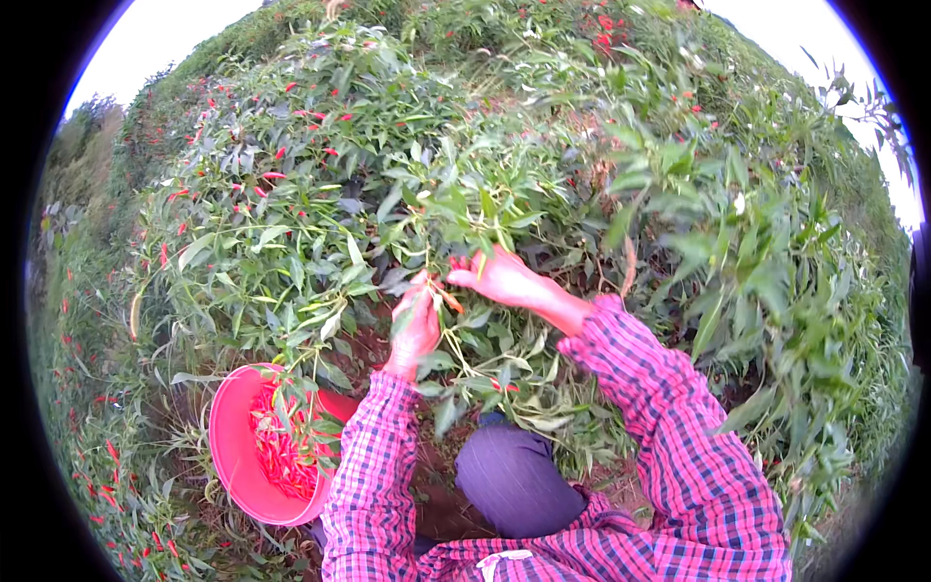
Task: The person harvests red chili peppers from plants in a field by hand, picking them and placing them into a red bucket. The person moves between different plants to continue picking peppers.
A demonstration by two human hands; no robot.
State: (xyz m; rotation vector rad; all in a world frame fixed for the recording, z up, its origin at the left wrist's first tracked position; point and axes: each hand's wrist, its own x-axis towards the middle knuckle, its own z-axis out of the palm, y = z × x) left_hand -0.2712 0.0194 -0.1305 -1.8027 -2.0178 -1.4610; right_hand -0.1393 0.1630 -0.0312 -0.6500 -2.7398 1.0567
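My left hand (414,329) is raised among the chili pepper plants, its fingers closed around a thin chili branch (428,254). An orange-red chili pepper (449,300) juts out beside those fingers. Just to the right, my right hand (507,278) is curled, with red chili peppers (459,262) at its fingertips; leaves partly cover it. Whether these peppers are still on their stems I cannot tell. Below and left of my left hand stands a pink-red bucket (231,436), tilted in view, with many picked red chili peppers (280,455) inside. Leaves hang over its right part.
Dense chili plants (342,109) bearing red and green fruit surround me. Blurred leafy branches (771,269) rise close on the right. My bent knee (513,476) is below my hands, near a low branch with a red chili (505,386). Bare soil (444,502) shows beside the knee.
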